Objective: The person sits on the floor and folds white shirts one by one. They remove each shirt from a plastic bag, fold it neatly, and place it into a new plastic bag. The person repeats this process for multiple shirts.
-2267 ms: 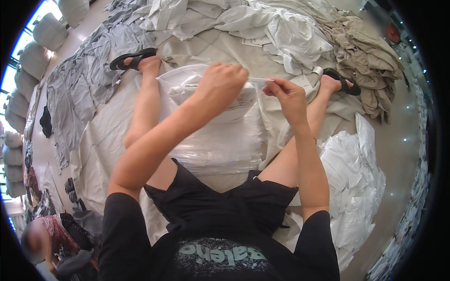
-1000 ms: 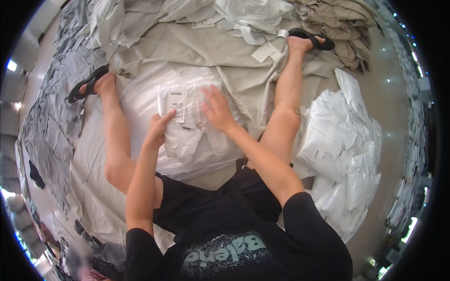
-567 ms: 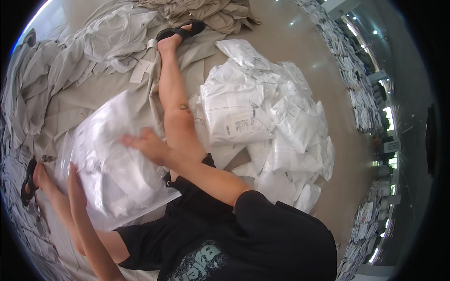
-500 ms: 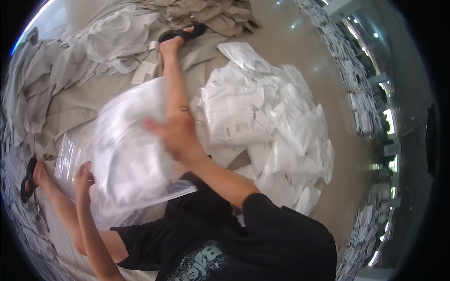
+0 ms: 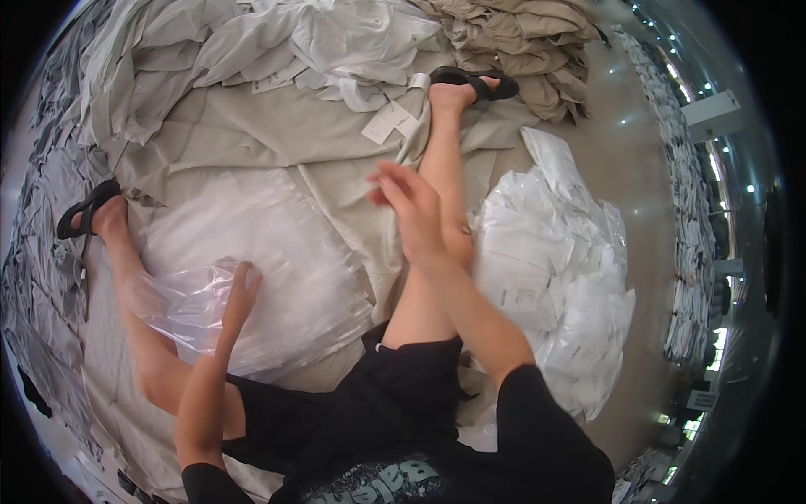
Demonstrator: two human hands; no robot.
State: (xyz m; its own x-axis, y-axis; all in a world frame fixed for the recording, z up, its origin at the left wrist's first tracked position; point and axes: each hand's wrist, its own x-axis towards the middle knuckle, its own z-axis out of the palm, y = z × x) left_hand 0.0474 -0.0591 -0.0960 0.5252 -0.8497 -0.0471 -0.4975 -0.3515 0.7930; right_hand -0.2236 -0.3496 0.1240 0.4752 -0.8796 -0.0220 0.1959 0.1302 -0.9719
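My left hand is closed on the edge of a clear plastic bag, thin and limp, which spreads out to its left. Beneath it lies a broad stack of flat, translucent plastic bags between my legs. My right hand hangs in the air over my right leg, empty, with its fingers loosely bent and apart. To the right of that leg sits a heap of packed white garments in clear bags.
Beige cloth covers the floor between my feet. Ahead lie piles of white garments and tan garments, with paper tags near them. Grey garments line the left side. More stacked garments stand far right.
The filled white bag between my hands has left that spot, uncovering the flat stack. My right hand is now empty and raised; my left hand has taken a clear bag. The view has swung left.
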